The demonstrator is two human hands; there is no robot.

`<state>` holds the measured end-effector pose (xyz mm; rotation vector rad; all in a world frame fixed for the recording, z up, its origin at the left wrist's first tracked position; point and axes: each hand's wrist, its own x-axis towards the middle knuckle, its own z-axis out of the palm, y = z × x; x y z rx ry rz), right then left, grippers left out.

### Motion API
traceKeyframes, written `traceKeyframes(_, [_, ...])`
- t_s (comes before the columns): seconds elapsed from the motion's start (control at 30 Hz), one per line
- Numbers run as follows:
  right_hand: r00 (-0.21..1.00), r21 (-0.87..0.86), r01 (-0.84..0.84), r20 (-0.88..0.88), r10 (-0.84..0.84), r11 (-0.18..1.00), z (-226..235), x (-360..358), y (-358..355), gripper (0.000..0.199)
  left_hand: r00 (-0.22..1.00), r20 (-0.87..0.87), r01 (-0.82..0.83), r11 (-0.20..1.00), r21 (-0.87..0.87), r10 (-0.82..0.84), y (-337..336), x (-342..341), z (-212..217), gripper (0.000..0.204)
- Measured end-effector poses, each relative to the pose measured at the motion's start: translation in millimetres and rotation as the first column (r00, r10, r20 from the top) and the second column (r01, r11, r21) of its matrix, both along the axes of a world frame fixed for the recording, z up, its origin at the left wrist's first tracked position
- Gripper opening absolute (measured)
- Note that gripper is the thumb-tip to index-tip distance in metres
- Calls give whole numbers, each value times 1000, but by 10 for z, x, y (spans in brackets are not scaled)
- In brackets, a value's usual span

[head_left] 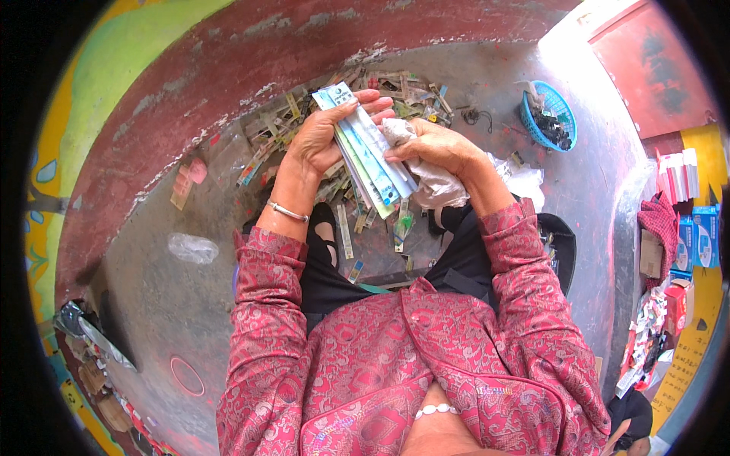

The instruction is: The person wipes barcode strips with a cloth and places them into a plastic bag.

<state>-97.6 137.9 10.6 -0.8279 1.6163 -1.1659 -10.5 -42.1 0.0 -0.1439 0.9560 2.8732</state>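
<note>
A stack of long, narrow printed packets (369, 156) in white, blue and green lies slantwise in my left hand (319, 137). The thumb rests over the upper end and the fingers support it from beneath. My right hand (449, 148) grips a crumpled greyish-white cloth (439, 188). Its thumb reaches onto the right side of the stack, while some of its fingers are hidden by the cloth. Below and beyond both hands, a loose heap of similar strips (403, 87) is scattered across the floor.
A blue plastic basket (572, 125) with dark scraps stands at the far right. Clear plastic film (193, 248) lies on the floor to the left. Along the right side are blue boxes (707, 235) and a red checked cloth (660, 228). A maroon wall (228, 57) curves behind the heap.
</note>
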Motion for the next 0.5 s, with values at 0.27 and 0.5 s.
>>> traceKeyframes(0.27, [716, -139, 698, 132, -685, 702, 431, -167, 70, 18, 987, 86, -127, 987, -96, 136, 28, -3, -26, 33])
traceKeyframes(0.5, [528, -587, 154, -631, -569, 795, 101, 294, -498, 26, 980, 6, -196, 972, 132, 197, 94, -114, -228, 19])
